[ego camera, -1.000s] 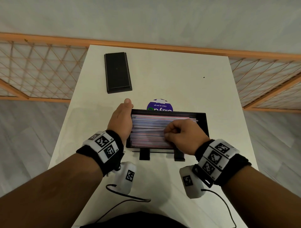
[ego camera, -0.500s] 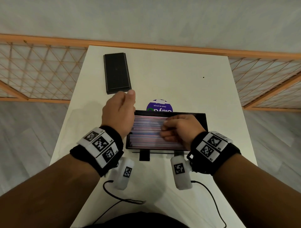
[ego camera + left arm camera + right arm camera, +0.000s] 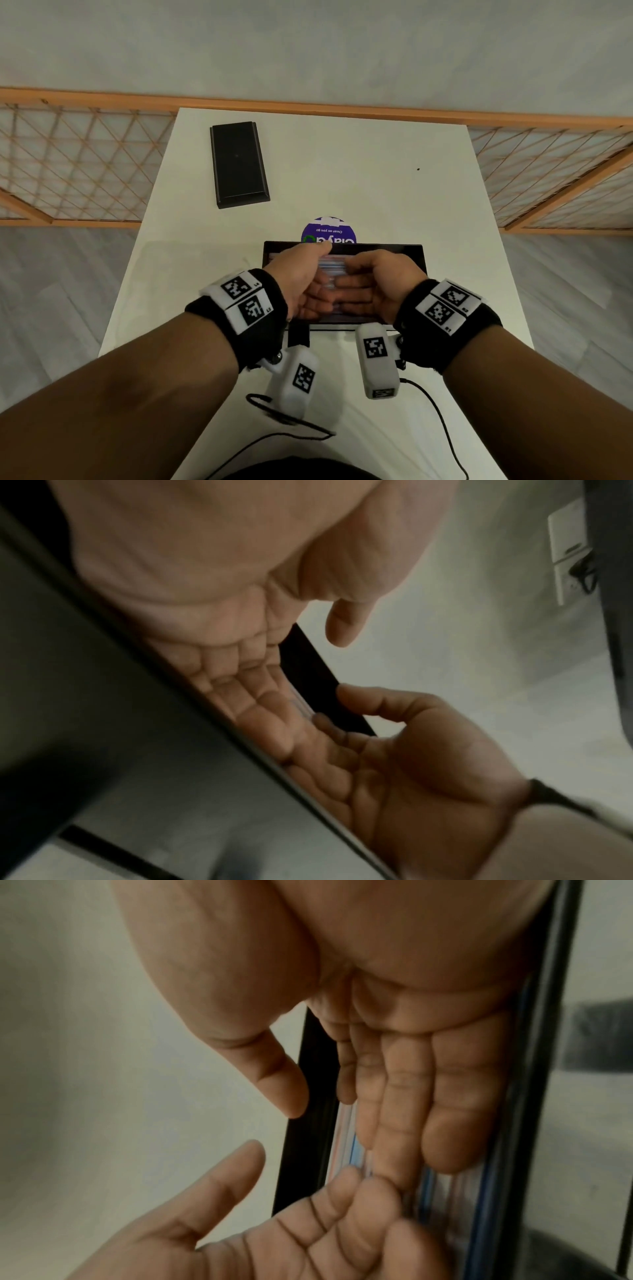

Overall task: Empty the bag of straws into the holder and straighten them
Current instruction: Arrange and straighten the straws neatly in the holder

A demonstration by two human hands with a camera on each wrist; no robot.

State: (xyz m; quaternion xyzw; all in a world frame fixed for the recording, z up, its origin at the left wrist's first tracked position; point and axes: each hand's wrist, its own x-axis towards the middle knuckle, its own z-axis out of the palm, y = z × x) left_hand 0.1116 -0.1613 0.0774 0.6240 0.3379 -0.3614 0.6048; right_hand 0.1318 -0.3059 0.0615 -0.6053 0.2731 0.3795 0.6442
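Observation:
A black rectangular holder [image 3: 422, 263] stands on short feet at the near middle of the white table. Pastel straws [image 3: 334, 269] lie lengthwise inside it. My left hand [image 3: 317, 298] and right hand [image 3: 354, 286] both reach into it, fingers straight and flat on the straws, fingertips meeting in the middle. In the right wrist view the right hand's fingers [image 3: 404, 1096] lie along the blue and pink straws [image 3: 356, 1150], with the left hand [image 3: 291, 1231] opposite. The left wrist view shows the left hand's fingers [image 3: 222, 666] pressed inside the holder's wall [image 3: 103, 696], facing the right hand [image 3: 411, 764].
A black lid [image 3: 238, 164] lies flat at the table's far left. A purple round label [image 3: 329, 231] sits just behind the holder. A faint clear sheet [image 3: 191, 267], perhaps the bag, lies left of the holder. Cables hang from both wrists. Wooden lattice railings flank the table.
The left hand left the holder's left end and came inside. The right hand uncurled. Both now lie flat on the straws, fingertips together.

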